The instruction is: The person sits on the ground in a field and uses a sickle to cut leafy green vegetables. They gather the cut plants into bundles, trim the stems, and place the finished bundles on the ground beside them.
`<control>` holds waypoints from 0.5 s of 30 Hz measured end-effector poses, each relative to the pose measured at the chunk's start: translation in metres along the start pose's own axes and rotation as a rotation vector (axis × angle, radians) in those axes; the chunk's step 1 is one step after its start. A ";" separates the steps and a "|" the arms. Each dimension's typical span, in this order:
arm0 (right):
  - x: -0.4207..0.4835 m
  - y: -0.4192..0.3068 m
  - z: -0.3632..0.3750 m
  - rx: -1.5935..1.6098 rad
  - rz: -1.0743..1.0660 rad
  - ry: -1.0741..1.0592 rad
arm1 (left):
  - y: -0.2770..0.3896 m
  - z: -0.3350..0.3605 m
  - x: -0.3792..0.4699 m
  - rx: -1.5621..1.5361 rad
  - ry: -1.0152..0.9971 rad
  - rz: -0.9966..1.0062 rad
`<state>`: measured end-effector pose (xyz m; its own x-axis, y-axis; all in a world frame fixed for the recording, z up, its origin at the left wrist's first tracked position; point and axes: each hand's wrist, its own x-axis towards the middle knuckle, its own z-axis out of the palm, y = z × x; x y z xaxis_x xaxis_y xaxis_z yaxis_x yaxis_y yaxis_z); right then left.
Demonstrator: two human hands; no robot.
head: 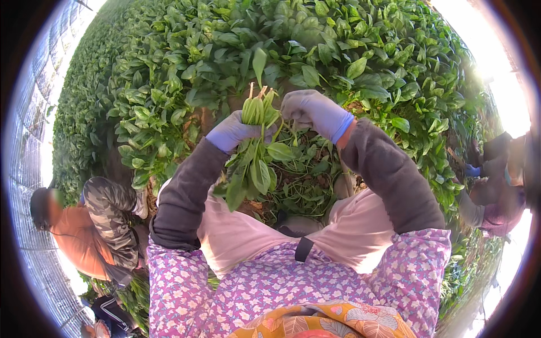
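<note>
My left hand (pixel 239 131), in a bluish-purple glove, is shut around a bunch of leafy greens (pixel 255 110) that look like spinach. The pale, trimmed root ends point away from me, and the broad leaves (pixel 253 173) hang down toward my lap. Just right of the bunch is my right hand (pixel 310 112), gloved the same way, with its fingers curled. Whether it pinches a stem or leaf is hidden by the fingers. A single upright leaf (pixel 259 63) shows just beyond the root ends.
Dense standing greens (pixel 236 38) spread ahead and to both sides. Loose stems and leaves (pixel 306 181) litter the soil between my knees. A person in orange (pixel 80 241) crouches at left, another person (pixel 498 190) at right. Netting or plastic sheeting (pixel 31 139) borders the left.
</note>
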<state>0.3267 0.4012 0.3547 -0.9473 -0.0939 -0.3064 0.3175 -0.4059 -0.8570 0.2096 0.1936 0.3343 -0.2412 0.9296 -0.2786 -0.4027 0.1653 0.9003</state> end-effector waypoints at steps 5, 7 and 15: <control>-0.005 -0.015 -0.016 -0.156 0.017 0.039 | 0.000 -0.007 -0.002 0.126 0.039 0.031; -0.016 -0.015 -0.005 -0.379 -0.045 0.045 | 0.002 -0.003 -0.003 0.129 0.076 0.046; -0.015 -0.010 -0.012 -0.467 -0.129 0.213 | 0.007 0.005 0.000 0.091 0.088 -0.019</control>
<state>0.3383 0.4173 0.3631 -0.9655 0.1365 -0.2219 0.2306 0.0512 -0.9717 0.2113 0.1963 0.3426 -0.3125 0.8943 -0.3203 -0.3273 0.2152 0.9201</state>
